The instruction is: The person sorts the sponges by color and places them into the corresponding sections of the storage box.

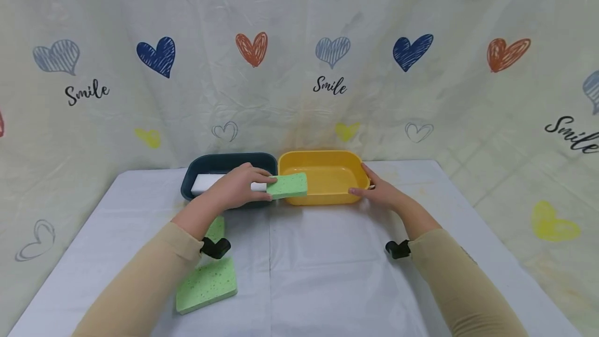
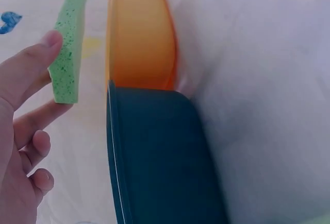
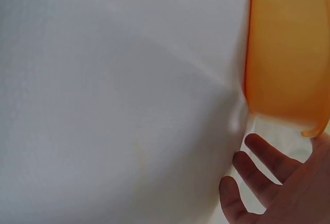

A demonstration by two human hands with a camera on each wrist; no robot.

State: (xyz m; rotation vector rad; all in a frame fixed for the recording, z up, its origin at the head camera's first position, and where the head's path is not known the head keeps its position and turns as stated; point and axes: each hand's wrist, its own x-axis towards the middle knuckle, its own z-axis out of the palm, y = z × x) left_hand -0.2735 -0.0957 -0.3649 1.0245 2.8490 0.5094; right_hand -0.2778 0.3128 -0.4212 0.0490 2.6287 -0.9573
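My left hand (image 1: 245, 185) pinches a green speckled sponge (image 1: 287, 186) between thumb and fingers, above where the two basins meet. In the left wrist view the sponge (image 2: 69, 49) stands edge-on beside the basin rims. My right hand (image 1: 381, 190) holds the right end of the yellow basin (image 1: 323, 199), with the thumb at its front rim. The right wrist view has the other fingers (image 3: 260, 177) spread below the basin's end. A dark teal basin (image 1: 229, 159) adjoins the yellow one on the left, with a white block-like thing (image 1: 203, 183) inside, partly hidden behind my left hand.
Two more green sponges lie on the white-covered table, a nearer one (image 1: 210, 285) and a farther one (image 1: 216, 230), both partly covered by my left arm. Behind the basins hangs a pale sheet (image 1: 290, 103) printed with hearts.
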